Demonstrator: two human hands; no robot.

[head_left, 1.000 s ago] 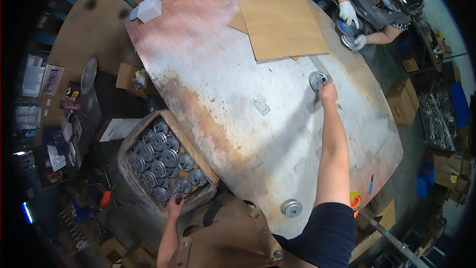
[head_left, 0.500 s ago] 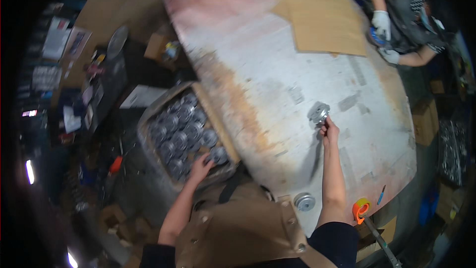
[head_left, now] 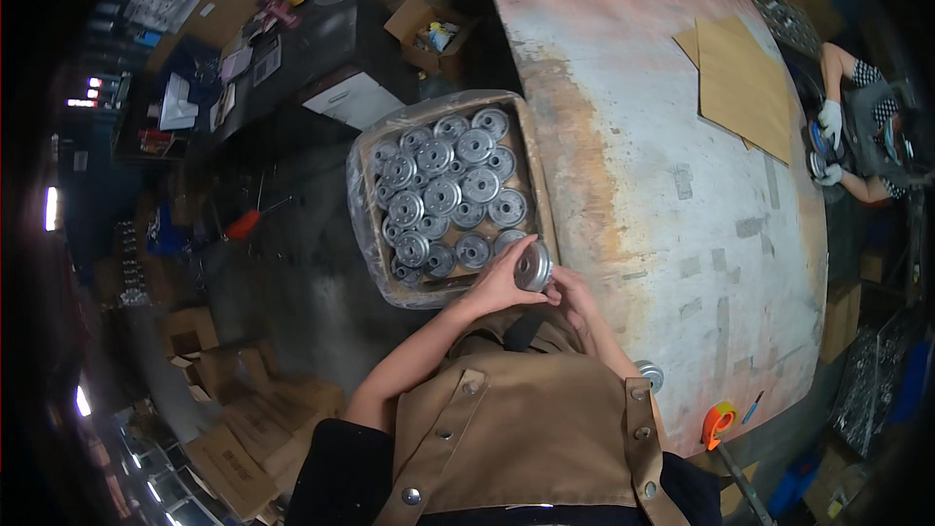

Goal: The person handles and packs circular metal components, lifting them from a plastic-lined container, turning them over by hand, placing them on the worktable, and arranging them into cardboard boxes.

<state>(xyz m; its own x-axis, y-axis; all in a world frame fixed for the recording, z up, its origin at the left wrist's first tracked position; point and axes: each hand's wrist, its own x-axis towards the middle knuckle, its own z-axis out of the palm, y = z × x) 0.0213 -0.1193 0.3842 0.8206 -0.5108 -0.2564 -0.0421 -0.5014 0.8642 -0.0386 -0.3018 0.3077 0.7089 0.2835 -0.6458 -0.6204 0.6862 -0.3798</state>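
Just above the near right corner of the box, both hands are at a round, stepped silver metal part (head_left: 535, 267), shaped like a pulley wheel. My left hand (head_left: 499, 287) wraps its thumb and fingers around the left side. At the right edge, the bent fingers of my right hand (head_left: 573, 294) pinch it, partly hidden behind the part. The box (head_left: 539, 175), lined with clear plastic, holds many similar metal parts (head_left: 442, 197) in layers. A single like part (head_left: 650, 374) lies on the table near my right forearm.
The worn pale table (head_left: 643, 205) borders the box on its right. Brown cardboard sheets (head_left: 745, 88) lie at its far side. An orange tape dispenser (head_left: 718, 421) and blue pen-like tool (head_left: 752, 407) sit at the near right edge. A gloved co-worker (head_left: 867, 127) works beyond the table.
My right hand has come left from over the table to the box. My left hand has risen from among the parts, and both now meet at one part. The view has swung left.
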